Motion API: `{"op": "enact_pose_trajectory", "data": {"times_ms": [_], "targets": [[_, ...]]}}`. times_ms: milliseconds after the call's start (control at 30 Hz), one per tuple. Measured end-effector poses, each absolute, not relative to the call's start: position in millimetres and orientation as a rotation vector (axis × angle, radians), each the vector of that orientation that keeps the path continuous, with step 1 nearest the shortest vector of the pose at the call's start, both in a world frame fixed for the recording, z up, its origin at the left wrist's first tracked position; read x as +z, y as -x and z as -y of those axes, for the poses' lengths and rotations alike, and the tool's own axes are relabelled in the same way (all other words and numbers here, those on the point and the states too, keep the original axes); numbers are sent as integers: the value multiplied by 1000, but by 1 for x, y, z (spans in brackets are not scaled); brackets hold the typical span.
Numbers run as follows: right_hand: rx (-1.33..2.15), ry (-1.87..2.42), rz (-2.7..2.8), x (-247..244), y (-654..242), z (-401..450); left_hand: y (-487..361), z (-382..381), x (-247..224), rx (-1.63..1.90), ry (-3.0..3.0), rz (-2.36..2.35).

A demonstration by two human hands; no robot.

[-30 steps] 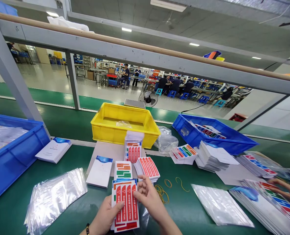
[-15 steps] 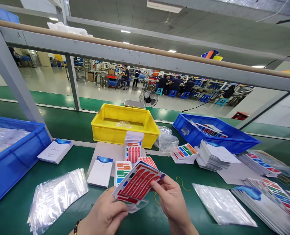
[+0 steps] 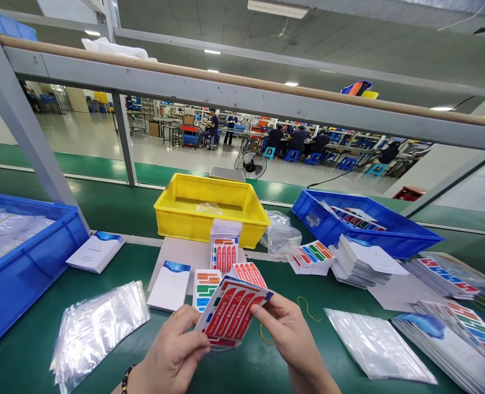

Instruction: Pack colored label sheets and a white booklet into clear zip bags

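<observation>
The red-and-white printed paper sheets have tilted from upright and now slant above the green counter, clear plastic film at their lower edge; left hand and right hand grips pinch them.

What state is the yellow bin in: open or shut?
Open: no lid covers the yellow bin, and some clear plastic shows lying inside it.

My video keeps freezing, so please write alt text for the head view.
The left hand and right hand hold red printed sheets over a green table. Clear bags lie on both sides; a yellow bin stands beyond, between two blue bins.
</observation>
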State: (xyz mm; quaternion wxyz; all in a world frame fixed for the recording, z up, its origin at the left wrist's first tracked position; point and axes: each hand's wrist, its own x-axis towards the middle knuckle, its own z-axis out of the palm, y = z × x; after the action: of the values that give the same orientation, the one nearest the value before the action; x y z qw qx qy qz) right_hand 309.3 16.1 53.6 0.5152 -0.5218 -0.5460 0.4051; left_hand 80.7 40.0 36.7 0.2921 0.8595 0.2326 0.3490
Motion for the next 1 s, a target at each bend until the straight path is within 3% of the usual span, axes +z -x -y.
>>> {"op": "enact_pose_trajectory", "data": {"times_ms": [333, 1000], "targets": [[1036, 1177, 1247, 52, -303, -23, -84, -41, 38, 960, -2303, -600], [788, 1162, 2117, 63, -289, 2, -83, -33, 51, 1105, -2409, -597]]}}
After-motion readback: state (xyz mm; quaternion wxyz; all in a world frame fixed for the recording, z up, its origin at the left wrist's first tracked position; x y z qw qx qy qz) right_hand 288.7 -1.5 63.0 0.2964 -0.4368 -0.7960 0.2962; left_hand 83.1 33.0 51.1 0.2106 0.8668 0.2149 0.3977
